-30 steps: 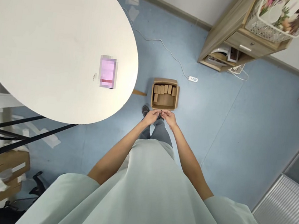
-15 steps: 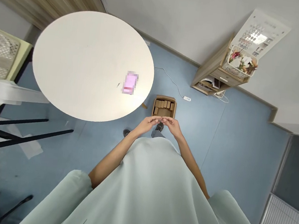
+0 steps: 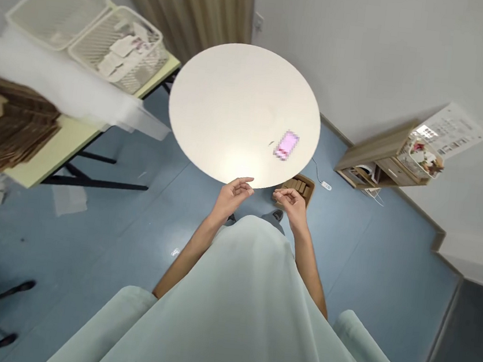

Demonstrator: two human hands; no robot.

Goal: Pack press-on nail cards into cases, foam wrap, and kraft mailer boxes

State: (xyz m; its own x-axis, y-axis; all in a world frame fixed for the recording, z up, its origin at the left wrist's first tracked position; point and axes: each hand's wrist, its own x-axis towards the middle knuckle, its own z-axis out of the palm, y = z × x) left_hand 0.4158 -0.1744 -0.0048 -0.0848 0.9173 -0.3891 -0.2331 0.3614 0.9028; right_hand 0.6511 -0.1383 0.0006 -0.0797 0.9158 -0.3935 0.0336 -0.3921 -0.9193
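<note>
My left hand [image 3: 229,198] is at the near edge of a round white table [image 3: 233,99]. Its thumb and fingers are apart, with nothing visible between them. To its right, my right hand [image 3: 294,205] has loosely bent fingers pointing left, and I see nothing in it. A gap separates the two hands. Below and behind the right hand, a cardboard box [image 3: 310,193] with several small brown boxes [image 3: 297,184] stands on the floor, partly covered by the tabletop and the hand. A pink rectangular thing [image 3: 287,145], blurred by pixels, lies on the table.
On the left, a pale green table [image 3: 69,141] bears white plastic baskets [image 3: 121,45], flattened brown cardboard [image 3: 16,126] and white wrapping [image 3: 61,82]. A wooden cabinet [image 3: 379,156] with a basket of flowers [image 3: 421,155] stands at right. A power strip [image 3: 326,185] lies on the floor.
My hands, fingertips together before, have moved apart. The view has swung left, so the round table appears further right and more of the green table shows.
</note>
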